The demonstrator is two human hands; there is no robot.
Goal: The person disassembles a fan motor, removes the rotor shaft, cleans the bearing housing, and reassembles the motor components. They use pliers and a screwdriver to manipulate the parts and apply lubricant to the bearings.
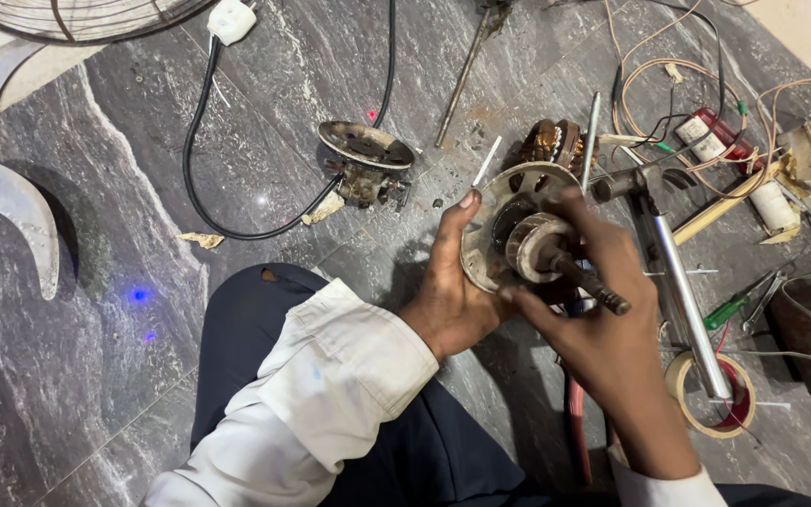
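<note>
Grey marble floor [96,310] under us | our left hand [448,291] clamps the round perforated metal motor cover [495,202] by its rim | our right hand [603,310], nearer, pinches the ribbed rotor [532,246]; its dark steel shaft [593,286] points lower-right along our fingers.

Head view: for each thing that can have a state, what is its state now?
Round grey metal motor housing: held in left hand.
Ribbed rotor with dark shaft: seated in housing, gripped by right hand.
Second round motor cover: lying on floor, black cable attached.
Tape roll: flat on floor.
</note>
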